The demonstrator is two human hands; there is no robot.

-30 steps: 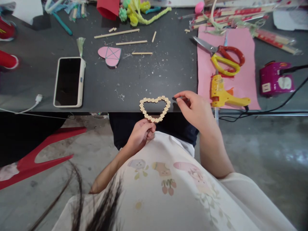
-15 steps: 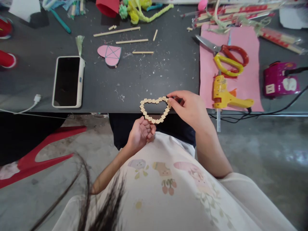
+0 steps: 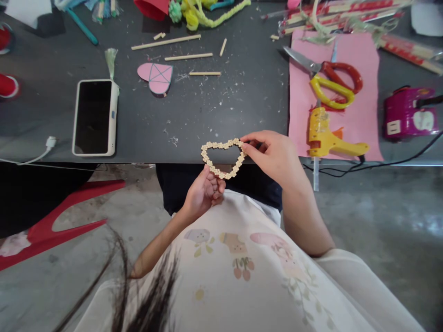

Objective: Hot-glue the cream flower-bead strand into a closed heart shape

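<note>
Pale heart frame (image 3: 226,175): left of the yellow glue gun (image 3: 320,133) | my right hand (image 3: 273,157): thumb and fingers pinched on the frame's upper corner nearest the gun | my left hand (image 3: 202,191): fingers curled by its lower edge, farther left of the gun; can't tell whether they grip | scissors (image 3: 316,68): just beyond the gun

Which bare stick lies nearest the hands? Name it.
The stick level with the pink heart, to its right; the other bare sticks all lie higher in the view.
</note>
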